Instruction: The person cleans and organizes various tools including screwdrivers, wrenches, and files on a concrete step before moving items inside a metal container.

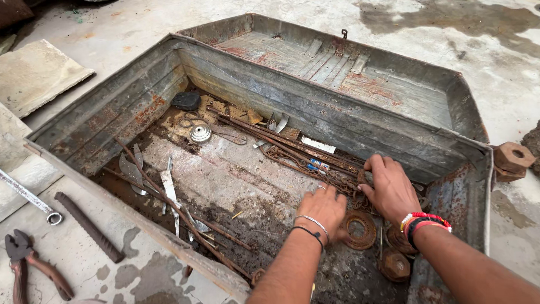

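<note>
Head view looks down into a rusty metal trunk lying open on a concrete floor, and we see both hands working in its right-hand corner. Our left hand rests palm down on the dirty floor of the trunk, fingers loosely spread and closed on nothing that we can see. Our right hand sits just beside it, to the right and a little farther from us, its fingers curled down onto a rusty chain; whether they actually grip the links or only press on them we cannot tell. The chain runs diagonally, its long axis going from under the right hand's fingers up and to the left along the trunk's back wall, beside a bundle of rusty rods. So the chain lies ahead of both hands and to their left, and the right hand is the one touching it, while the left hand stays a short way short of it. A rusted ring lies between the two wrists, just beside the left hand, with a heavy rusty nut nearer to us. Outside the trunk, far left, lie pliers and a spanner
</note>
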